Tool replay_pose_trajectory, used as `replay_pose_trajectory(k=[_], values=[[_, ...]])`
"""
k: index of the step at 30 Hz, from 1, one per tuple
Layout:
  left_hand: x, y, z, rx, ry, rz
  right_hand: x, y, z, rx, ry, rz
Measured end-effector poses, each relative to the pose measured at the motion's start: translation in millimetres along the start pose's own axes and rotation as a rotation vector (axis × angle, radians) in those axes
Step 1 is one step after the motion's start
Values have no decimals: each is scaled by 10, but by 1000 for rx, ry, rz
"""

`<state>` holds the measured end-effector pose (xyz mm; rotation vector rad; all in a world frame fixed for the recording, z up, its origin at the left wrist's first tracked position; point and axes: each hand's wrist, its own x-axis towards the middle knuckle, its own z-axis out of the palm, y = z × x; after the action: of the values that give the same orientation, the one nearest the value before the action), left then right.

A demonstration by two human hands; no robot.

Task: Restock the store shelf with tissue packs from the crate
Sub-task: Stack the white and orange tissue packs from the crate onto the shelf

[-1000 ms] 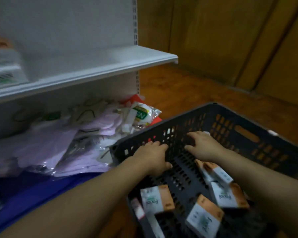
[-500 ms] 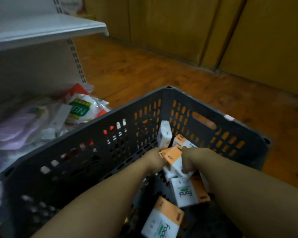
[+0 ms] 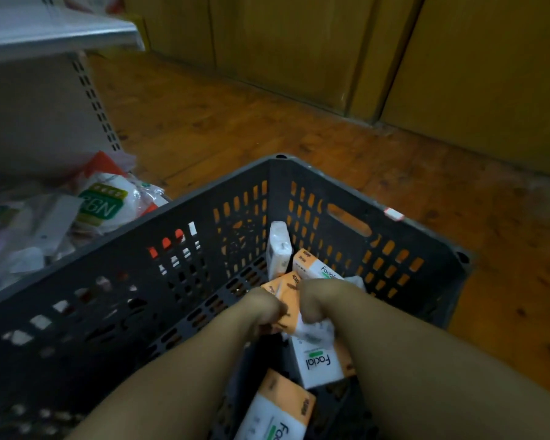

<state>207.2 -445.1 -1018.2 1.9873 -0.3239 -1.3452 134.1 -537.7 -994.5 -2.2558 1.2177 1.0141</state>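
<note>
- Grey slotted plastic makes up the crate [image 3: 159,281] that fills the lower part of the view; it sits on the floor, just beside the shelf unit; a small white label [image 3: 393,214] sticks to its far rim.
- We reach both forearms down into the crate; our left hand [image 3: 261,309] and our right hand [image 3: 318,300] meet near its middle, knuckles up and fingers curled.
- Between them we grip one orange-and-white tissue pack [image 3: 290,296], held above the crate floor; the left hand curls round its left edge and the right hand closes over its right side; how the fingertips lie underneath we cannot tell.
- Four more packs are in the crate: a white pack [image 3: 278,249] stands on end near the far corner; a second pack [image 3: 318,269], printed "Facial", lies just behind the right hand; a third pack [image 3: 318,363] lies under the right wrist, print upward; a fourth pack [image 3: 277,411] lies nearest us, cut off by the bottom edge.
- We see a white shelf board [image 3: 54,36] at the upper left, well apart from the hands.
- Below it, bagged goods are piled on a lower level; among them a mask bag [image 3: 104,204] marked N95 lies just beside the crate's left wall.
- An orange-brown wooden floor [image 3: 267,122] runs back to wooden wall panels [image 3: 299,42].
</note>
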Motion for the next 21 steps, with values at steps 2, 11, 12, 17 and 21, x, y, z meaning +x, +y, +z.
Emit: replay_pose_trajectory(k=[2, 11, 12, 17, 21], values=[[-72, 12, -218, -90, 88, 46, -109, -28, -77, 90, 120, -137], [-1290, 278, -1399, -377, 519, 550, -1137, -693, -439, 963, 663, -698], [-1472, 276, -1499, -381, 559, 624, -1247, -807, -458, 1033, 741, -747], [-2303, 156, -1934, -355, 734, 860, -1836, -1431, -387, 846, 812, -974], [-2853, 0, -2338, -256, 835, 940, -2202, -1937, -367, 770, 866, -1109]])
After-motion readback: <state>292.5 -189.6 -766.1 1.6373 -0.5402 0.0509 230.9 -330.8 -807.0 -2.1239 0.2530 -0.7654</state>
